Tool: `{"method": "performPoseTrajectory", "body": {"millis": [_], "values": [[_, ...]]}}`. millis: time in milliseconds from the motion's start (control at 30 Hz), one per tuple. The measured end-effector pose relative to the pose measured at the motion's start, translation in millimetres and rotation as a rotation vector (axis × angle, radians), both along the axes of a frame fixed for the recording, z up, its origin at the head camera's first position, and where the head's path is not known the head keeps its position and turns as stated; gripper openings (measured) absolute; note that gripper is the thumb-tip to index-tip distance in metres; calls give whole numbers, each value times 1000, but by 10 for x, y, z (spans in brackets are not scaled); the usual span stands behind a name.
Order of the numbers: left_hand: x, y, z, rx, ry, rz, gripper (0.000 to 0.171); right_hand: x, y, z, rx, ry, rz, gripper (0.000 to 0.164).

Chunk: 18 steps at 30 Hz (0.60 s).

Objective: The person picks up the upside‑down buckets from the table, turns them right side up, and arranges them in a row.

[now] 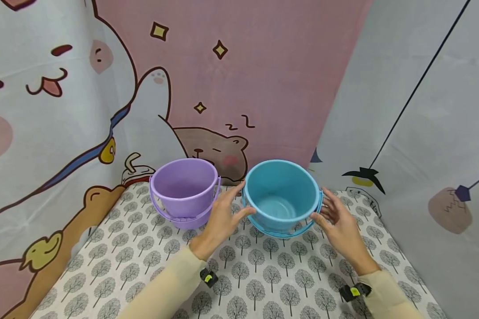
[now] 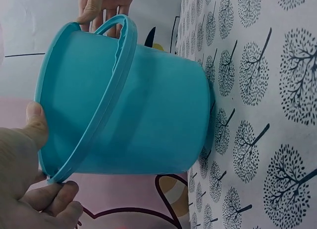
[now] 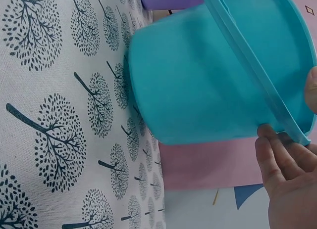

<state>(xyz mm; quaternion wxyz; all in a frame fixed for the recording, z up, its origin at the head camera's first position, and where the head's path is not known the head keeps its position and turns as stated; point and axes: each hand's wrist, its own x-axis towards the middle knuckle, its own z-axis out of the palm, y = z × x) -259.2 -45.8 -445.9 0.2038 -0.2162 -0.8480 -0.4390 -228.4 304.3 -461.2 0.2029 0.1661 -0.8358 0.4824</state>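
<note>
A turquoise bucket (image 1: 279, 182) stands on the table, its mouth tipped toward me in the head view. My left hand (image 1: 222, 215) grips its left rim, with the thumb (image 2: 36, 121) over the edge and the other fingers curled at the handle joint outside. On the opposite side my right hand (image 1: 340, 223) holds the rim the same way, fingers (image 3: 277, 157) against the outer wall. The bucket's handle (image 2: 106, 108) hangs down across the front. To the left, close by my left hand, sits a purple bucket (image 1: 185, 201) with its handle lowered too.
A cloth with a tree print covers the table (image 1: 143, 270). Behind it hangs a pink and white backdrop (image 1: 279, 75) with cartoon animals, right at the table's back edge. More pale cloth (image 1: 434, 146) rises along the right side.
</note>
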Motion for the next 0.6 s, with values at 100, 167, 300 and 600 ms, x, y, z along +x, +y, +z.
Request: {"method": "performPoseTrajectory", "body": {"millis": [100,167,300,600], "values": [[-9,17,-11,-8,-20,7,94,-27,13,-22,1,3,5,88],[-19,25,-21,-12,-31,8,93,-41,20,-36,0,0,6,86],[-38,37,-42,-15,-35,8,92,-67,29,-59,-6,-9,7,85],[-60,75,-65,-1,-56,28,92,-141,57,-117,-22,-19,15,84]]}}
